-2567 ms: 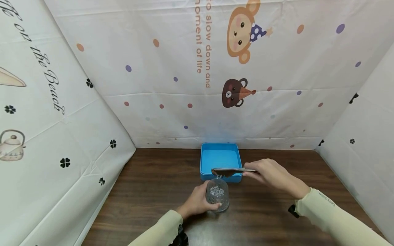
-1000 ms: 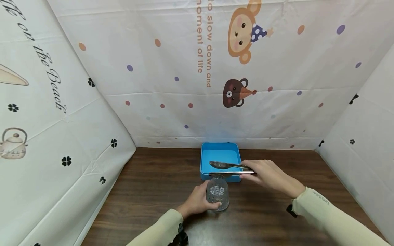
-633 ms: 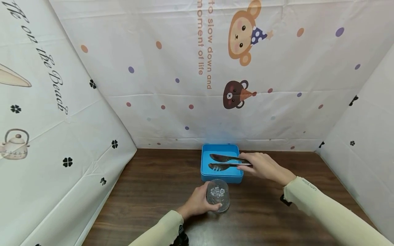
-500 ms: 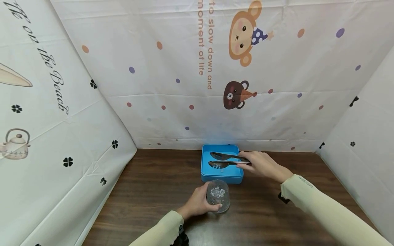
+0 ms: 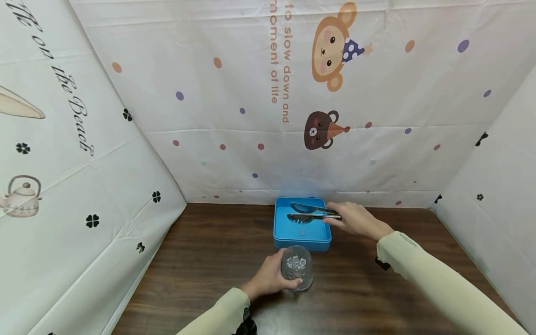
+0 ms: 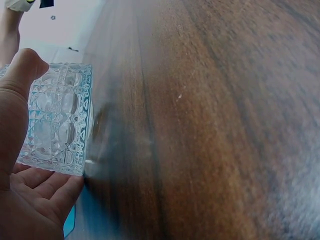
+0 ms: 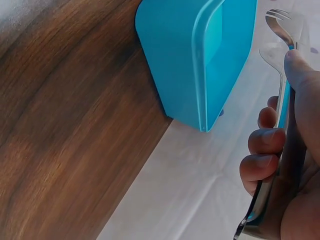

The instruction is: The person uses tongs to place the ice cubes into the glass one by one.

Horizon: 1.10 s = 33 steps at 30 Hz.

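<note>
My left hand [image 5: 270,274] curls round a clear cut-glass tumbler [image 5: 302,280], thumb on the near side. Its patterned wall [image 6: 57,120] fills the palm in the left wrist view, with its base at the tabletop. Several small clear ice-like pieces [image 5: 296,263] lie in the tumbler. My right hand [image 5: 356,218] grips metal serving tongs [image 5: 309,217] over the blue box [image 5: 302,244]. One tip is fork-like with tines, the other spoon-like; the tips [image 7: 281,30] stand apart. A small clear piece [image 5: 302,232] lies in the box near its front wall.
The brown wooden table [image 5: 217,246] ends at a white printed cloth wall [image 5: 234,163] just behind the box. Similar cloth walls stand at left [image 5: 104,186] and right [image 5: 502,223]. The box stands directly beyond the tumbler.
My right hand has moved the tongs from above the tumbler back over the blue box, and their tips have parted. The left hand and tumbler have stayed in place.
</note>
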Each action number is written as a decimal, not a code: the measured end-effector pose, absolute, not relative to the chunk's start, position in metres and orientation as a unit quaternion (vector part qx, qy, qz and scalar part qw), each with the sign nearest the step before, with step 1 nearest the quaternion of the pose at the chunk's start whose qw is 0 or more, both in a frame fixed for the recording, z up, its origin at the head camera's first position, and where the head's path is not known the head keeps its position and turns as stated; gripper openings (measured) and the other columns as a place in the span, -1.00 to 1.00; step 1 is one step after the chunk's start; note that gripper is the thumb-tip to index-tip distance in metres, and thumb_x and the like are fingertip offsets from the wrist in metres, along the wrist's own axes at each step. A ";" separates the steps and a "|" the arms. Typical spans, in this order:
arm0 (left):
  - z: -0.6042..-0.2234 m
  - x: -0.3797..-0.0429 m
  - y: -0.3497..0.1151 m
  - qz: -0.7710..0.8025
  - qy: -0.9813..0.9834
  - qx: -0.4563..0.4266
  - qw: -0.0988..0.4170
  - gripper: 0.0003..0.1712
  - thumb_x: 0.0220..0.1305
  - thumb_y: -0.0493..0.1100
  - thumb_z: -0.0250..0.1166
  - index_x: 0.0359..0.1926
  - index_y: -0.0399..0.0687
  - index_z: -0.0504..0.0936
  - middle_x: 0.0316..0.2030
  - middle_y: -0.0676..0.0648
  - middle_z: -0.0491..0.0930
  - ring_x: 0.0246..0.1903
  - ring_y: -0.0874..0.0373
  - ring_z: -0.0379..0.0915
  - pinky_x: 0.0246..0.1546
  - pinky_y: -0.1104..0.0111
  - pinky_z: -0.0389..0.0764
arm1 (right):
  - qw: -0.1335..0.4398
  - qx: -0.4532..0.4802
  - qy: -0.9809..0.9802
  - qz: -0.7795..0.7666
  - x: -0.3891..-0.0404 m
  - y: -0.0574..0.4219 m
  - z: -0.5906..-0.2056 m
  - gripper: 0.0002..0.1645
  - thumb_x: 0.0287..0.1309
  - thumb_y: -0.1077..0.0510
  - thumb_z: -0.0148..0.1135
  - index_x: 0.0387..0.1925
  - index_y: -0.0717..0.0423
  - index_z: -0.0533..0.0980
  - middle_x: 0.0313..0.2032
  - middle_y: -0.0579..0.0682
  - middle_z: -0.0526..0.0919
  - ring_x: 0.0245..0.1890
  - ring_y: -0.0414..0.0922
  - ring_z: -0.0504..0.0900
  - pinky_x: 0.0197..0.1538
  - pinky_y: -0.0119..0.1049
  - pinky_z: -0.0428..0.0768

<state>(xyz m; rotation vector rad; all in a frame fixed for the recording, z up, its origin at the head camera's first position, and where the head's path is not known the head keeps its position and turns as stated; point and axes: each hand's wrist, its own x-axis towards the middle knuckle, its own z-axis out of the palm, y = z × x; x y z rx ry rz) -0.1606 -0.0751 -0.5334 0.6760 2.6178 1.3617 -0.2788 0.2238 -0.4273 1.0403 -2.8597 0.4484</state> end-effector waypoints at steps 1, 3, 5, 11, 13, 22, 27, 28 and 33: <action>-0.534 -0.161 -0.075 0.448 0.864 0.222 0.057 -0.08 0.06 0.18 0.57 0.35 -0.07 0.40 0.08 0.00 0.60 -0.06 0.30 0.55 -0.11 0.35 0.64 | 0.031 0.338 -0.929 0.145 -0.280 0.224 -0.428 -0.28 0.37 -0.17 0.30 0.31 0.26 0.50 0.05 0.18 0.71 -0.12 0.07 0.75 -0.05 0.10 0.69; -0.534 -0.161 -0.076 0.446 0.865 0.222 0.056 -0.08 0.06 0.18 0.57 0.34 -0.07 0.40 0.07 0.00 0.61 -0.07 0.30 0.55 -0.12 0.36 0.64 | 0.026 0.338 -0.930 0.142 -0.281 0.224 -0.429 -0.27 0.38 -0.19 0.29 0.32 0.26 0.50 0.04 0.17 0.72 -0.13 0.04 0.75 -0.06 0.09 0.69; -0.534 -0.161 -0.075 0.446 0.865 0.222 0.056 -0.08 0.06 0.19 0.57 0.34 -0.07 0.40 0.06 0.00 0.61 -0.08 0.30 0.56 -0.12 0.36 0.64 | 0.022 0.342 -0.929 0.141 -0.284 0.225 -0.429 -0.29 0.38 -0.19 0.29 0.30 0.25 0.51 0.01 0.14 0.73 -0.17 -0.01 0.75 -0.09 0.06 0.70; -0.534 -0.162 -0.076 0.445 0.864 0.230 0.049 -0.09 0.07 0.18 0.57 0.33 -0.08 0.40 0.05 -0.01 0.62 -0.09 0.31 0.56 -0.13 0.37 0.64 | 0.009 0.363 -0.923 0.124 -0.298 0.226 -0.430 -0.43 0.36 -0.15 0.32 0.16 0.18 0.59 -0.34 -0.09 0.68 -0.47 -0.27 0.60 -0.33 -0.16 0.67; -0.534 -0.162 -0.076 0.445 0.864 0.233 0.048 -0.09 0.08 0.18 0.56 0.34 -0.08 0.40 0.05 -0.01 0.62 -0.09 0.31 0.56 -0.12 0.37 0.64 | 0.004 0.367 -0.923 0.114 -0.301 0.225 -0.429 -0.44 0.36 -0.14 0.33 0.16 0.18 0.59 -0.35 -0.10 0.69 -0.47 -0.27 0.60 -0.33 -0.17 0.67; -0.534 -0.161 -0.076 0.447 0.861 0.238 0.042 -0.11 0.09 0.17 0.55 0.34 -0.05 0.40 0.05 -0.01 0.62 -0.09 0.31 0.57 -0.11 0.36 0.64 | -0.038 0.379 -0.922 0.072 -0.304 0.215 -0.425 -0.41 0.36 -0.11 0.33 0.20 0.24 0.60 -0.04 0.13 0.74 -0.20 -0.03 0.74 -0.11 0.00 0.71; -0.533 -0.161 -0.076 0.451 0.858 0.242 0.042 -0.11 0.11 0.18 0.54 0.35 -0.04 0.40 0.05 -0.01 0.63 -0.10 0.32 0.58 -0.12 0.37 0.64 | -0.046 0.377 -0.924 0.051 -0.304 0.211 -0.428 -0.42 0.35 -0.11 0.34 0.18 0.23 0.61 -0.04 0.14 0.74 -0.18 0.01 0.73 -0.11 0.02 0.70; -0.534 -0.161 -0.076 0.452 0.858 0.242 0.043 -0.11 0.11 0.19 0.54 0.35 -0.05 0.40 0.05 -0.01 0.63 -0.10 0.32 0.58 -0.12 0.37 0.64 | -0.046 0.378 -0.924 0.048 -0.304 0.211 -0.428 -0.42 0.35 -0.12 0.34 0.18 0.23 0.61 -0.05 0.14 0.74 -0.19 0.01 0.73 -0.11 0.02 0.70; -0.534 -0.161 -0.077 0.452 0.859 0.236 0.047 -0.10 0.10 0.19 0.54 0.35 -0.05 0.39 0.06 -0.01 0.63 -0.09 0.31 0.58 -0.11 0.36 0.64 | -0.044 0.381 -0.922 0.045 -0.306 0.211 -0.430 -0.42 0.34 -0.11 0.35 0.16 0.24 0.62 -0.08 0.13 0.74 -0.23 -0.02 0.71 -0.13 0.01 0.70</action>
